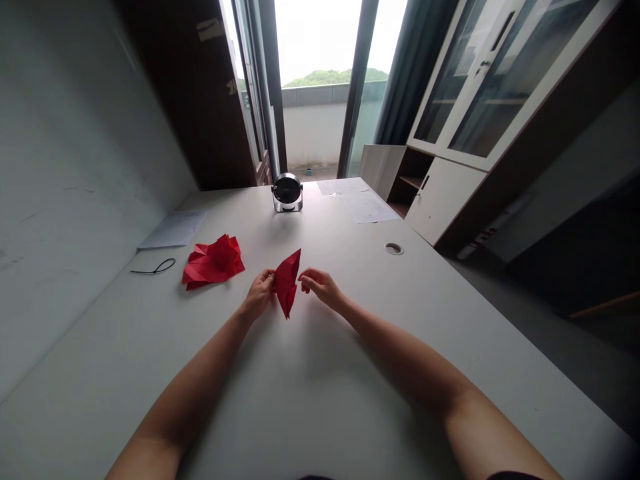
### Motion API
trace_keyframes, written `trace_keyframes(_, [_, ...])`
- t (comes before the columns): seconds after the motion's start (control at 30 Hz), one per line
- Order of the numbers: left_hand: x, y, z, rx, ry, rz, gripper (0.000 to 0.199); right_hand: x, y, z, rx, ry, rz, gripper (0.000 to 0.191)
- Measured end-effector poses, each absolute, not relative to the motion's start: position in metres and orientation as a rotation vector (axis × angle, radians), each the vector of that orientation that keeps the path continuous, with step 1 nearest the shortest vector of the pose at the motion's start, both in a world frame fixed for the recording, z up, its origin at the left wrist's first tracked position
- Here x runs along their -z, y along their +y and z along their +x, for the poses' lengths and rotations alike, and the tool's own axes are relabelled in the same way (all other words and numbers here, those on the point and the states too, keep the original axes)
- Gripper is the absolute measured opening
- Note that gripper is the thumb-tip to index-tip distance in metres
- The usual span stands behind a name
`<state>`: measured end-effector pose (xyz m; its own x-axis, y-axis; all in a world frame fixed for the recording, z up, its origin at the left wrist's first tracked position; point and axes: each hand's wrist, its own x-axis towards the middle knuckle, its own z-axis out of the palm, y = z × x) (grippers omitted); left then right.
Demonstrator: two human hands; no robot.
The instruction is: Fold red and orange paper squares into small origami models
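A folded piece of red paper [287, 283] stands tilted above the white table, its pointed ends up and down. Its left edge is pinched between the thumb and fingers of my left hand [261, 291]. My right hand [319, 284] is close to the paper's right edge with its fingers curled; whether a fingertip touches the paper I cannot tell. To the left lies a loose pile of creased red paper sheets [214, 262].
A black cable tie [154, 267] and papers [173, 229] lie at the left by the wall. Further back stand a small round fan-like device [287, 193] and more white sheets [373, 208]. A cable hole [394, 249] is set in the white table [320, 400] at right.
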<state>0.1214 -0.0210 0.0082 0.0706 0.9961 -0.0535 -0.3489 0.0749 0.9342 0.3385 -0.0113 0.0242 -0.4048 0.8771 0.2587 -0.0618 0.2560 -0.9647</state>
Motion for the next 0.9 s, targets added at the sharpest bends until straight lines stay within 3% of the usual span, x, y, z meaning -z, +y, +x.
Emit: trace_keyframes(0.9, [-0.0048, -0.0215, 0.1243, -1.165, 0.991, 1.097, 0.033, -0.0227, -0.0105, 0.3334, -1.429, -1.375, -0.717, 0.032])
